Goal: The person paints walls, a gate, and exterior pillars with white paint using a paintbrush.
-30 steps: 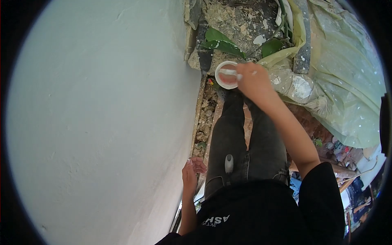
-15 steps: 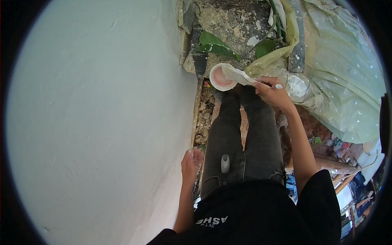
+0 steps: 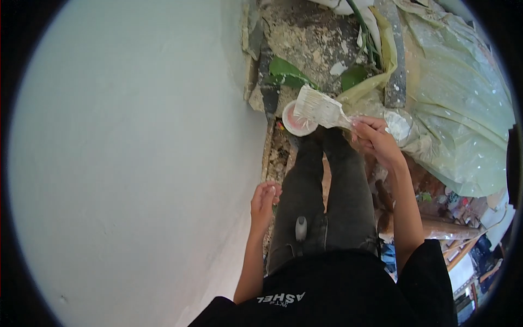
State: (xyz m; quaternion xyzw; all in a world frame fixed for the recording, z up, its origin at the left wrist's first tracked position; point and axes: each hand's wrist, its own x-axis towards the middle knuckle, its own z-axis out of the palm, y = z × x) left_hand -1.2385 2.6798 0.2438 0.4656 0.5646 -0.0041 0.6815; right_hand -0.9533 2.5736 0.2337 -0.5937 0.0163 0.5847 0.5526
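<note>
My right hand is closed around the handle of a wide, paint-coated brush. Its pale bristles point left and overlap the rim of a round white paint bucket in this view. Pinkish-white colour shows inside the bucket, partly hidden behind the bristles. My left hand hangs near the wall beside my thigh, fingers loosely bent, with nothing visible in it. The tall pale wall fills the left side of the view.
A paint-spattered ledge with green leaves lies beyond the bucket. Pale plastic sheeting drapes across the right. Rubble runs along the wall's foot, and mixed clutter lies at lower right.
The brush has turned so its broad face shows and has shifted slightly up and away from the bucket's mouth. My left hand has risen a little.
</note>
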